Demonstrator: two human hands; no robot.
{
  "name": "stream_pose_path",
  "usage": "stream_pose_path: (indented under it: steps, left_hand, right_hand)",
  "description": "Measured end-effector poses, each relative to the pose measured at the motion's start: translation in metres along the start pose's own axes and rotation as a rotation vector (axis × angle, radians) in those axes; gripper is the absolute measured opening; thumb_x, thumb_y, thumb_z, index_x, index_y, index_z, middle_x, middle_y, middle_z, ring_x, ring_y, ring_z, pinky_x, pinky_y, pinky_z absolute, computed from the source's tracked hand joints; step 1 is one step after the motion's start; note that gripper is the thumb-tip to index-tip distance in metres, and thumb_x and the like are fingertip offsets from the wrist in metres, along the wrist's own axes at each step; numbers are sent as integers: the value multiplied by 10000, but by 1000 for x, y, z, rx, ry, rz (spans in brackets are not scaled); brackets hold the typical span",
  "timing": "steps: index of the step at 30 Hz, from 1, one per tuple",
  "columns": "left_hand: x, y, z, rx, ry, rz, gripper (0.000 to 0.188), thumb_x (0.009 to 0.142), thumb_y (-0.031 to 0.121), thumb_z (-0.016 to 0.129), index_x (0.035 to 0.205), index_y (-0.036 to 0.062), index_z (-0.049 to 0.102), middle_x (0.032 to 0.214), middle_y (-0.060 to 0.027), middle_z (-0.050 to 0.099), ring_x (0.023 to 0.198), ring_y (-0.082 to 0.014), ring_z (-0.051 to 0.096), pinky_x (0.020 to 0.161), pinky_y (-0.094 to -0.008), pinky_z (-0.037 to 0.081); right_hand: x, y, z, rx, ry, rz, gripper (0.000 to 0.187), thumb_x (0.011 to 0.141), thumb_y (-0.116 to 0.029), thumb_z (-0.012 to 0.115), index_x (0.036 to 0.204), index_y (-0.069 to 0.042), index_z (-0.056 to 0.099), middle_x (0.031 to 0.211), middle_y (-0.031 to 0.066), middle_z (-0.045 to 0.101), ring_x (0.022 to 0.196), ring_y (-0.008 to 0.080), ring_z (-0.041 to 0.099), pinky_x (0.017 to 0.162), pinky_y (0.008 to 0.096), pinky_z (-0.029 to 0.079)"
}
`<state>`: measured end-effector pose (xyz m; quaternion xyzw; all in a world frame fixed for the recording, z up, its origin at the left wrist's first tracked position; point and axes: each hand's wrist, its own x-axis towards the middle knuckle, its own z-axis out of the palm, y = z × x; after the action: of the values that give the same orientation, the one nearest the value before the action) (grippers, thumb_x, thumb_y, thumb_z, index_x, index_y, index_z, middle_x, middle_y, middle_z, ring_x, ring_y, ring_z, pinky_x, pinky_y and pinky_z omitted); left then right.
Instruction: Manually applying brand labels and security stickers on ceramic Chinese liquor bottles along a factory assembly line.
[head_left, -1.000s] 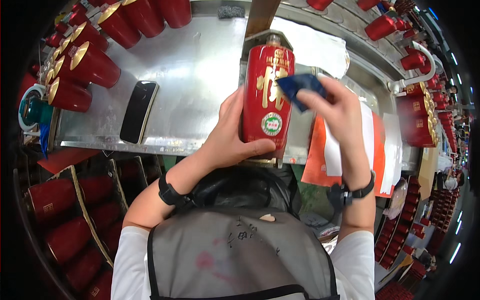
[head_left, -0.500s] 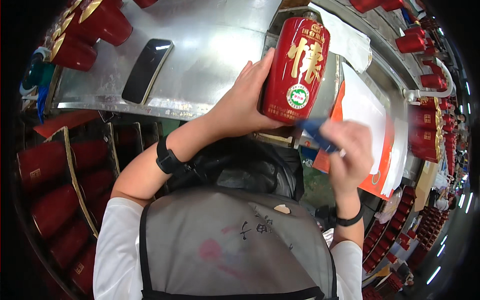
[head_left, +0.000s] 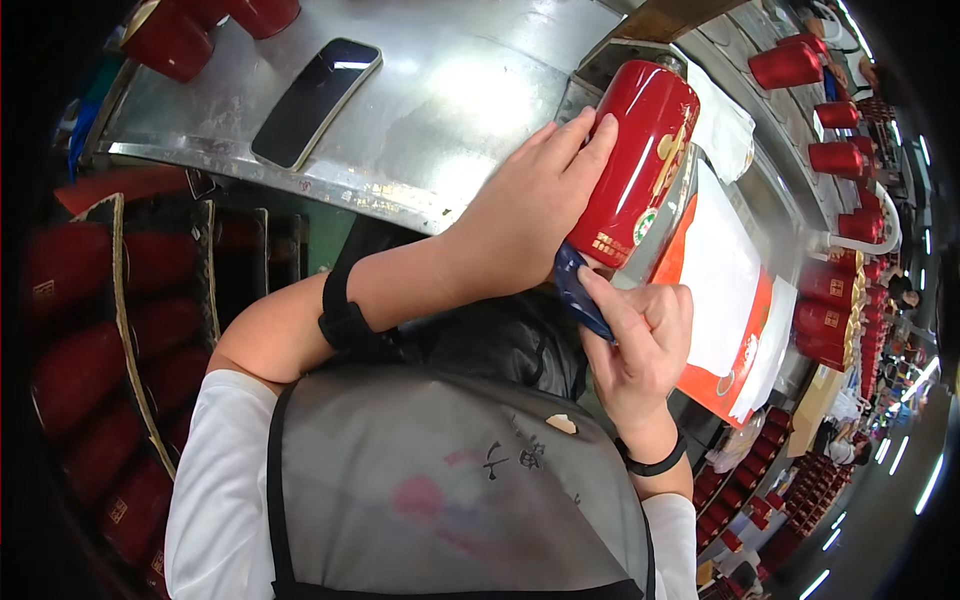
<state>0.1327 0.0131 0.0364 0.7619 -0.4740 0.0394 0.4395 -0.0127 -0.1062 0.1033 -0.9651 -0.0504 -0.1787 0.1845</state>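
A glossy red bottle [head_left: 640, 160] with gold markings and a small round label leans tilted over the edge of the steel table [head_left: 440, 90]. My left hand [head_left: 530, 210] wraps around its side, fingers spread over the red body. My right hand [head_left: 640, 335] is below the bottle's base, pinching a dark blue cloth [head_left: 580, 295] pressed against the bottom of the bottle.
A black phone [head_left: 315, 100] lies face up on the table to the left. More red bottles stand at the table's far left [head_left: 180, 40], along the conveyor at right [head_left: 790, 65], and in crates [head_left: 90, 340] below. White and orange sheets [head_left: 720, 290] lie at right.
The bottle has tipped from upright to leaning away. My right hand with the blue cloth dropped from the bottle's upper side to its base. The view shifted right.
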Motion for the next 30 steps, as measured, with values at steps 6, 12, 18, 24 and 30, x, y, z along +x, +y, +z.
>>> stream_pose_path:
  steps: [6, 12, 18, 24, 30]
  left_hand:
    - [1, 11, -5, -55, 35, -63, 926, 707, 247, 780, 1419, -100, 302, 1405, -335, 384, 1291, -448, 419, 1125, -481, 306]
    - [2, 2, -7, -146, -5, -64, 1043, 630, 278, 856, 1441, -64, 298, 1441, -291, 368, 1305, -434, 407, 1119, -461, 327]
    - [-2, -10, -7, -245, -73, -111, 1086, 625, 303, 876, 1463, -43, 279, 1469, -276, 350, 1346, -420, 386, 1108, -447, 355]
    - [-4, -14, -9, -303, -119, -143, 1110, 662, 204, 883, 1523, 42, 201, 1497, -224, 352, 1377, -365, 385, 1105, -419, 368]
    - [3, -18, -8, -313, -121, -121, 1157, 625, 260, 893, 1513, 19, 192, 1483, -251, 350, 1343, -400, 409, 1076, -430, 409]
  right_hand:
    - [11, 23, -13, -139, 81, -3, 503, 576, -12, 723, 1071, -101, 729, 762, 50, 550, 729, 222, 501, 672, 332, 413]
    - [89, 84, -27, 304, -34, 288, 192, 774, -118, 772, 947, -51, 723, 728, 71, 562, 651, 202, 514, 629, 297, 432]
    - [110, 88, -30, 190, -25, 11, 185, 771, -117, 766, 947, -74, 727, 757, 52, 594, 713, 198, 582, 660, 289, 463]
    - [111, 79, -34, 210, -197, -228, 248, 755, 11, 713, 991, -63, 725, 780, 51, 631, 719, 177, 576, 676, 304, 465]
    - [117, 84, -37, 194, -177, -273, 212, 735, -43, 738, 946, -70, 729, 723, 81, 567, 659, 204, 537, 621, 333, 444]
